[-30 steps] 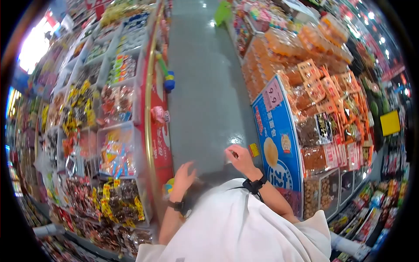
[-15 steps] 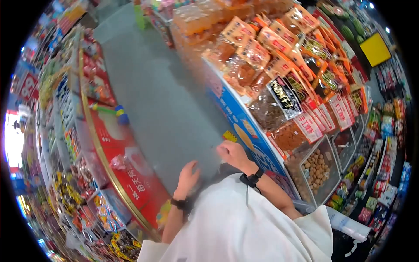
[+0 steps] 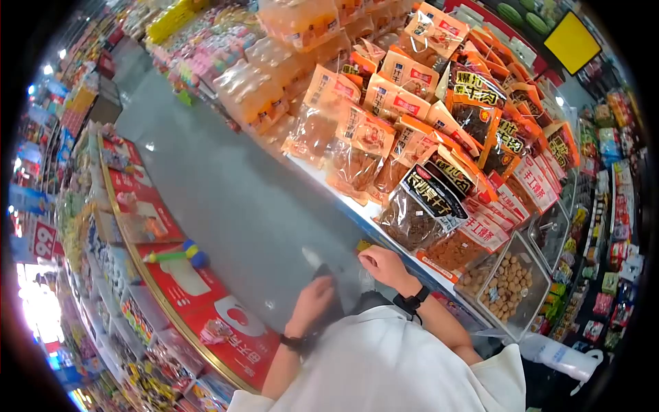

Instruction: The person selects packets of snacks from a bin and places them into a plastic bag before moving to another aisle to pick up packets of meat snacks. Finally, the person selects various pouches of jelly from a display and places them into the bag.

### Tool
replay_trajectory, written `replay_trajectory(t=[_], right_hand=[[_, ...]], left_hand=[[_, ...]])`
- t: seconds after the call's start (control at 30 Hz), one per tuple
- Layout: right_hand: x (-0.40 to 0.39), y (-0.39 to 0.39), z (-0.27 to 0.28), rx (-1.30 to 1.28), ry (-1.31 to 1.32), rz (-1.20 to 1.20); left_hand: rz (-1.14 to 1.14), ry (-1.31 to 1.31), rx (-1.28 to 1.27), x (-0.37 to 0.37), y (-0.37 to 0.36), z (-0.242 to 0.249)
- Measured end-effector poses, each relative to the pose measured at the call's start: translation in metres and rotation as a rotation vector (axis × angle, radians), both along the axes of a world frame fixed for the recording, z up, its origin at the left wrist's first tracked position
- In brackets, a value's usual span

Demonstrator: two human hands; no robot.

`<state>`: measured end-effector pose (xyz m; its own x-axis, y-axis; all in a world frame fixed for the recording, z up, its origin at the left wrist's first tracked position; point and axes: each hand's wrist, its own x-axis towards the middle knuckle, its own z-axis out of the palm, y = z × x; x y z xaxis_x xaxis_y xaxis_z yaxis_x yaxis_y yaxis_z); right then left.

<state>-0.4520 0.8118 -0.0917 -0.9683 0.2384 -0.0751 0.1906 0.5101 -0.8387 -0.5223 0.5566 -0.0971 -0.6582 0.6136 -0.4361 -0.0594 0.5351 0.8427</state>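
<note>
Lying on the sloping pile of the snack display stand point(image 3: 336, 198), just beyond our right hand point(image 3: 384, 266), are the nearest goods: a black-labelled clear bag of dark brown snack pieces point(image 3: 419, 214) and, below it, a red-and-white-labelled bag of reddish-brown strips point(image 3: 454, 253). Our right fingers curl loosely inward with nothing visible in them; we cannot tell how tightly they close, or whether they brush the stand's edge. Our left hand point(image 3: 312, 305) hangs over the grey aisle floor point(image 3: 226, 185), blurred, its fingers bent; we see no held object there, but cannot tell how far they open.

By their look, we judge both bags light and pliable, with smooth, glossy film that may slip under a fingertip. Their contents seem soft, so squeezing the middle could crush them. We find the printed label end the better hold, pinched flat, with a palm beneath the fuller end. Round, walnut-like nuts point(image 3: 506, 288) sit alongside.
</note>
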Motion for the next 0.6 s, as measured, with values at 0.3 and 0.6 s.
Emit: replay_trajectory(t=[0.3,0.6], right_hand=[[-0.079,-0.011,0.005,0.16,-0.083,-0.26],[-0.128,-0.009,0.031,0.175,-0.183,-0.431]], left_hand=[[-0.239,0.161,0.196,-0.206,0.044,-0.032],[-0.335,0.24,0.055,-0.305,0.042,-0.055]])
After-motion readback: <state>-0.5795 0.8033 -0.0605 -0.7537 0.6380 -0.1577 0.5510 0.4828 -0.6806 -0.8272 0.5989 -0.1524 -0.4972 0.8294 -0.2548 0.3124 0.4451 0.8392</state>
